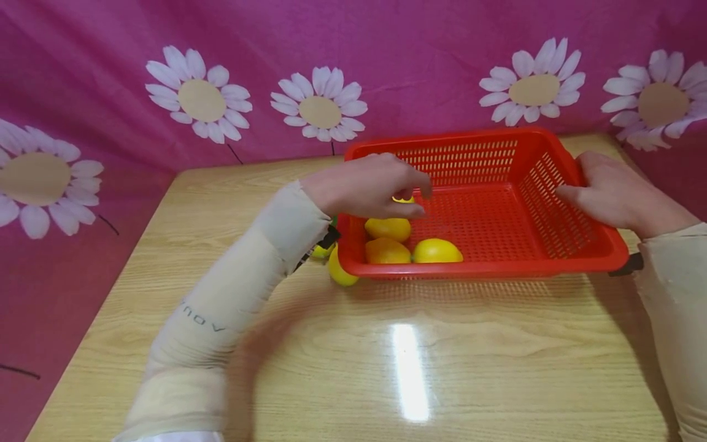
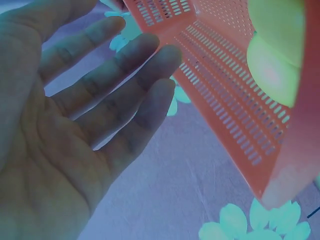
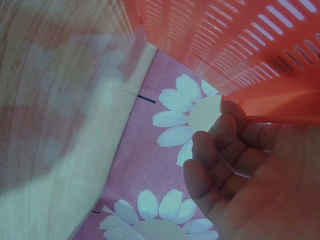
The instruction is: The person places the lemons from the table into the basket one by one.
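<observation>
A red perforated plastic basket (image 1: 497,268) stands tilted over the table, its right side raised. My right hand (image 1: 618,193) grips the right rim, thumb inside and fingers curled under the outside, as the right wrist view shows. Over the basket's left end hovers my left hand (image 1: 367,187), its fingers loosely extended and holding nothing; the left wrist view shows its bare palm. Inside, at the left end, lie a yellow lemon (image 1: 437,250), two orange-yellow fruits (image 1: 388,229) that look like mangoes, and another yellow fruit partly hidden by the left hand.
Just outside the basket's left end, a yellow fruit (image 1: 341,271) rests on the wooden table (image 1: 469,356). Another yellow one (image 1: 321,252) and something green are partly covered by the left wrist. A pink cloth (image 1: 414,73) with white daisies hangs behind the table.
</observation>
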`<action>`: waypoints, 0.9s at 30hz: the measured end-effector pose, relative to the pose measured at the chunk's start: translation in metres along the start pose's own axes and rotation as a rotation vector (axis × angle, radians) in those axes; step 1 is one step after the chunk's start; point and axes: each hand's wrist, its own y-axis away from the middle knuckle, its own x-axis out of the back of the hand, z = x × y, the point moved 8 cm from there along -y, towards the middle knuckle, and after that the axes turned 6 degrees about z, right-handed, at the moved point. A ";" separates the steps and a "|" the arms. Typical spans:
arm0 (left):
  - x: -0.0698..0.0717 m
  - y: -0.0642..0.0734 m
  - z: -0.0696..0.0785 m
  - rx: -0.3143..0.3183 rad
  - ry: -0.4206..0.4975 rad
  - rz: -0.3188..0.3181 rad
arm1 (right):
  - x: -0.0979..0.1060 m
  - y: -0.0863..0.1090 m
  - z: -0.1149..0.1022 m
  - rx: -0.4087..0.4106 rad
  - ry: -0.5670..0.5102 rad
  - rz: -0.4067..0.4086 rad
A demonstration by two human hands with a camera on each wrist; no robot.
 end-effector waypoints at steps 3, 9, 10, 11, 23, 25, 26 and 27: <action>0.003 0.005 -0.003 -0.006 0.000 0.028 | 0.000 0.001 -0.001 -0.002 -0.003 0.000; 0.007 0.013 -0.008 -0.003 0.014 0.080 | 0.000 0.001 0.000 -0.006 -0.004 0.008; 0.008 0.014 -0.008 0.001 0.013 0.085 | 0.000 0.001 0.000 -0.004 -0.002 0.009; 0.008 0.015 -0.009 0.002 0.013 0.086 | 0.000 0.001 0.000 0.000 0.004 0.015; 0.009 0.033 -0.028 0.068 0.087 0.165 | 0.001 -0.002 -0.001 0.030 0.020 0.051; 0.008 0.035 -0.031 0.074 0.093 0.173 | 0.001 -0.002 -0.001 0.028 0.016 0.048; 0.007 0.036 -0.032 0.078 0.096 0.176 | 0.001 -0.002 0.000 0.027 0.014 0.045; 0.006 0.037 -0.034 0.082 0.100 0.180 | 0.001 -0.002 0.000 0.025 0.013 0.042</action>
